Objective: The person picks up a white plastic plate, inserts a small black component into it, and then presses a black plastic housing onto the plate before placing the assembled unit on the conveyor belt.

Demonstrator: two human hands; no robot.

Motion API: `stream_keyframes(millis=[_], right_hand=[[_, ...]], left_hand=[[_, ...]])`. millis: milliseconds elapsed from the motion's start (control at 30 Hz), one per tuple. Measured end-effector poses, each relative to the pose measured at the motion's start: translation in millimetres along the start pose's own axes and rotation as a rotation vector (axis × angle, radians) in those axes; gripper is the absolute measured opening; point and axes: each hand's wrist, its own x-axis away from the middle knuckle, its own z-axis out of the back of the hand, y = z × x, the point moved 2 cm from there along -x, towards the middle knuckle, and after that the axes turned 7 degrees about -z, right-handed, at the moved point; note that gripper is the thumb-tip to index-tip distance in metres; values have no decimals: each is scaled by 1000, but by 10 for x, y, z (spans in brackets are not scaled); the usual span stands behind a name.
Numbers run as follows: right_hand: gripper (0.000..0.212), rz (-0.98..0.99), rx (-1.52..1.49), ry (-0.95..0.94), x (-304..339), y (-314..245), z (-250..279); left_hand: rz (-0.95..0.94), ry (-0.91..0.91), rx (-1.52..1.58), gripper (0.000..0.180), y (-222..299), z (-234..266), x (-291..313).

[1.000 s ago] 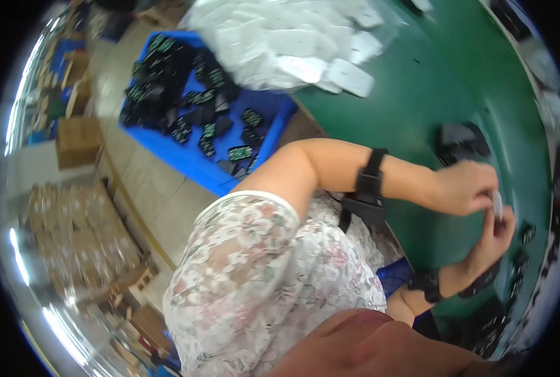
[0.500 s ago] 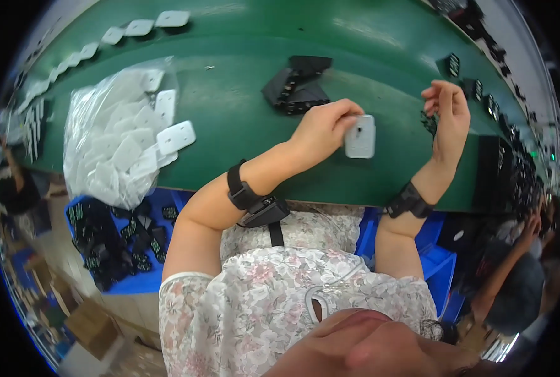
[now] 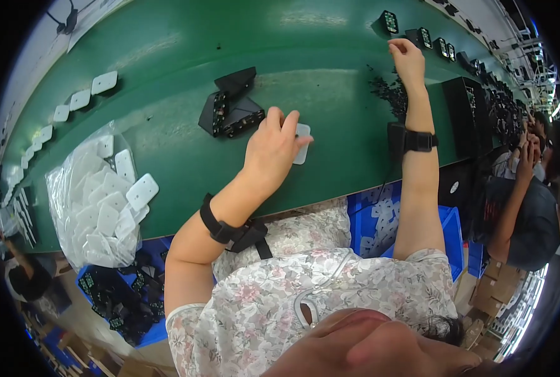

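Note:
My left hand (image 3: 272,147) rests with curled fingers on a white rounded plate (image 3: 302,152) lying on the green table, its thumb across the plate and most of the plate hidden beneath. Just left of it lie several black wedge-shaped housings (image 3: 239,116) in a cluster. My right hand (image 3: 410,65) is stretched far forward, beyond a scattered pile of small black parts (image 3: 390,94). Its fingers are bent together, and whatever may be between them is too small to tell. Nearest to it stands a black housing with a green board (image 3: 389,22).
A clear plastic bag (image 3: 97,201) full of white plates lies at the left, with a row of white plates (image 3: 104,83) behind. Black housings (image 3: 443,47) line the far right, near a black box (image 3: 465,116). Blue bins (image 3: 452,242) sit below the table edge. Other people work nearby.
My right hand has reached forward past the small black parts, toward the housings, and its fingers have drawn together. My left hand now covers more of the white plate. The whole view has shifted.

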Motion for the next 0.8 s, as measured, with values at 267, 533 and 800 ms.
stream_keyframes(millis=[267,533,800], right_hand=[[24,-16,244,-60,-339,30,-53],[26,131,276,-456,210,-226,-97],[18,268,329,-272,432,-187,-211]], left_hand=[[-65,-187,-138,69,164,23,43],[-174,-114,26,63,96,27,-15],[-173,-81,0,61,41,-19,3]])
